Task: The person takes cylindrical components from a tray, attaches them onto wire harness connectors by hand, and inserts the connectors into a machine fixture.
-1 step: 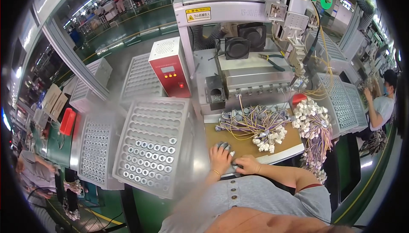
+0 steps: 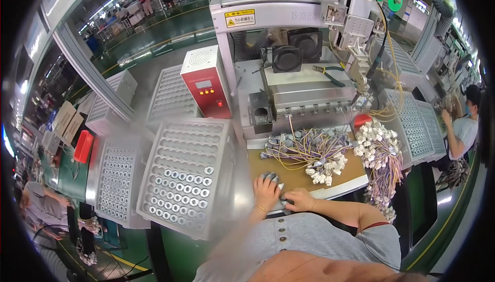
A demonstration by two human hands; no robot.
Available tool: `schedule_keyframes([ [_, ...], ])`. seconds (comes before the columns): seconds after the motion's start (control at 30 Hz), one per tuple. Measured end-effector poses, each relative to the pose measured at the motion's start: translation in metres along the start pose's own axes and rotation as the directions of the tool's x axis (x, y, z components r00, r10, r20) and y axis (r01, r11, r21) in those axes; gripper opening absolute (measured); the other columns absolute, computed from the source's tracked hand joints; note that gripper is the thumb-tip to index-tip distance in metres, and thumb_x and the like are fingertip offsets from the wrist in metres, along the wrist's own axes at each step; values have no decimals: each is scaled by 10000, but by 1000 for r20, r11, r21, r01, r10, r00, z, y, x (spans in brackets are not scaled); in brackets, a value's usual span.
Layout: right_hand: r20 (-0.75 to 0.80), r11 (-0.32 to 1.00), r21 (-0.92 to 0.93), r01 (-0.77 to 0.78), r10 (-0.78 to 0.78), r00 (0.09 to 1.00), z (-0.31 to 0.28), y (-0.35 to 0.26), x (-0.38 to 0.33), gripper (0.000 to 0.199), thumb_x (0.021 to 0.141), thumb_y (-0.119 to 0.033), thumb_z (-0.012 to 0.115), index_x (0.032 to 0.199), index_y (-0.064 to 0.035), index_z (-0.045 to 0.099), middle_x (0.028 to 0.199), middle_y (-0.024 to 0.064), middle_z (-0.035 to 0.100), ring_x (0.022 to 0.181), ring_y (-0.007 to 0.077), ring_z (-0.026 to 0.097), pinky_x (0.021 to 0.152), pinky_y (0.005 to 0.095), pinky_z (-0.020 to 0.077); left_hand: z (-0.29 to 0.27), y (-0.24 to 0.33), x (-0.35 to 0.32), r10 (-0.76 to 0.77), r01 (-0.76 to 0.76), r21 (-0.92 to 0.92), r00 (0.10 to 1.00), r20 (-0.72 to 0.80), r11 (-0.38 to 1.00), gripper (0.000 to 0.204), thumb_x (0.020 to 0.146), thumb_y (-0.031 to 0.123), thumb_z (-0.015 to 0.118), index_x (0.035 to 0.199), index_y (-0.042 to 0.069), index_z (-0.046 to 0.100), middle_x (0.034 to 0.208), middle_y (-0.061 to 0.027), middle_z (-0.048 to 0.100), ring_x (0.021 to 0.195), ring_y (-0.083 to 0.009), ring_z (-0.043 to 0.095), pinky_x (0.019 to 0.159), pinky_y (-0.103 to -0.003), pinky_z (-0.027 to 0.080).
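Small grey parts (image 2: 272, 178) lie at the near edge of the brown work board (image 2: 296, 176), under our left hand (image 2: 266, 193), whose fingers curl over them. Our right hand (image 2: 297, 200) rests beside it, fingers bent; we cannot tell whether it holds anything. Wire bundles (image 2: 309, 150) lie just beyond.
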State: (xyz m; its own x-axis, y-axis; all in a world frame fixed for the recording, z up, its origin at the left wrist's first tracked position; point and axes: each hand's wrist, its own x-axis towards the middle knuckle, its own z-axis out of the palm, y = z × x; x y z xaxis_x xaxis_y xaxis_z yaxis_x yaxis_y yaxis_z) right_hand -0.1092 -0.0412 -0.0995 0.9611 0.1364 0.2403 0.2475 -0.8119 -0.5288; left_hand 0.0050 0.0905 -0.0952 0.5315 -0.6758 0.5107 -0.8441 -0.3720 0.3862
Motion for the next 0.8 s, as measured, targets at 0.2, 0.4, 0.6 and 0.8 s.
schedule_keyframes([
  [0.2, -7, 995, 98, 20, -19, 1000, 0, 5, -9, 260, 648, -268, 621, 813, -92, 522, 667, 92, 534, 629, 288, 544, 563, 398, 434, 11, 5, -2, 26, -23, 59, 998, -59, 998, 209, 670, 181, 595, 839, 58, 590, 933, -75, 542, 932, -264, 468, 807, -440, 364],
  [0.4, 52, 987, 163, -12, 3, 999, 0, 3, -3, 227, 687, -241, 579, 832, -78, 518, 744, 108, 549, 691, 305, 543, 609, 422, 427, 8, 3, 5, 9, -14, 134, 999, 31, 991, 202, 628, 148, 594, 815, 82, 558, 934, -89, 528, 940, -289, 465, 823, -445, 364],
  [0.6, -120, 963, 258, 82, -52, 991, -10, 7, 0, 176, 683, -192, 565, 770, -63, 482, 691, 89, 511, 634, 290, 505, 590, 392, 407, 13, 1, 4, -37, 24, 125, 994, 99, 992, 209, 655, 122, 591, 851, 67, 544, 977, -100, 522, 943, -333, 441, 843, -492, 340],
  [0.8, -101, 961, 268, 72, -46, 994, -6, 11, -6, 171, 677, -178, 573, 756, -60, 477, 683, 82, 509, 624, 281, 509, 583, 381, 411, 15, 8, 3, -77, 60, 114, 986, 150, 992, 207, 672, 121, 597, 862, 57, 546, 975, -100, 512, 983, -348, 429, 865, -508, 324],
])
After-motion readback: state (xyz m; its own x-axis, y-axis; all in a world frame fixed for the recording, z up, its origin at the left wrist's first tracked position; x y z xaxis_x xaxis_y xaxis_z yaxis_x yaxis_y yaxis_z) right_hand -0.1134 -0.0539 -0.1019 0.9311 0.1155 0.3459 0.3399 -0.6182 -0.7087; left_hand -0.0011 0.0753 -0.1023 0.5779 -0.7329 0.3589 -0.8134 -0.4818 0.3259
